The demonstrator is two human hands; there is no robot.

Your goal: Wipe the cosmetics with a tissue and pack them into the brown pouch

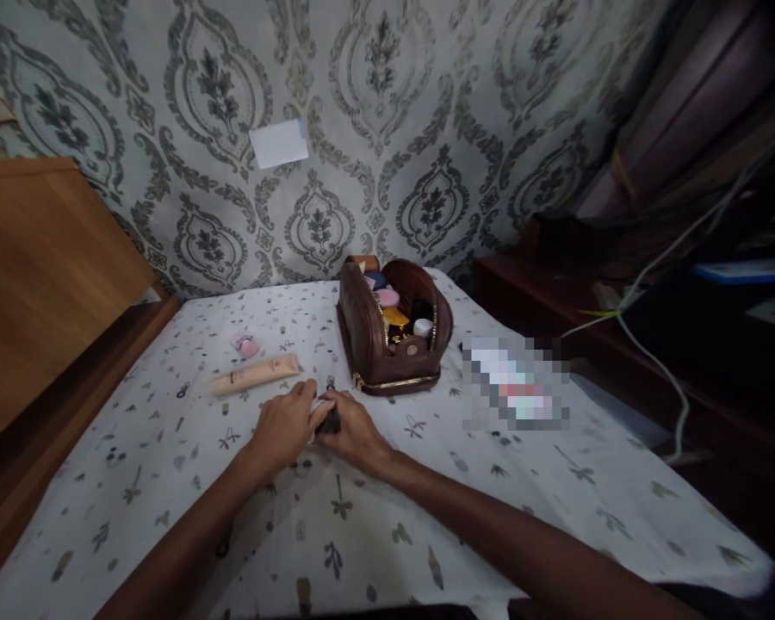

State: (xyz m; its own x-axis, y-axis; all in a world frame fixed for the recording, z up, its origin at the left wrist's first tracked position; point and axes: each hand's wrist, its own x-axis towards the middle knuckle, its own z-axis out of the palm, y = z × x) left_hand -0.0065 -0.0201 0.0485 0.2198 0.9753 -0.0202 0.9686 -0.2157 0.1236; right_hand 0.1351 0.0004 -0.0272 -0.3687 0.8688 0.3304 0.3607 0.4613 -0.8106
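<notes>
My left hand [282, 426] and my right hand [356, 433] meet over the cloth, both closed on a small dark item with a whitish part [329, 420]. My fingers cover most of it, so its kind cannot be made out. Just beyond my left hand lies a peach-coloured squeeze tube [253, 375]. Behind the tube is a small pink container [246, 344]. A brown toiletry bag [365, 344] stands beyond my right hand, its zipped top gaping. Inside show a white-lidded jar [422, 327], a yellow item [396, 317] and a pink item [387, 298].
A white patterned cloth [336, 534] covers the surface. On the right lies a pixelated item [515, 384]. A wooden panel [52, 284] rises at the left, and a pale cable [652, 370] hangs at the right. Patterned wallpaper [381, 103] backs the surface.
</notes>
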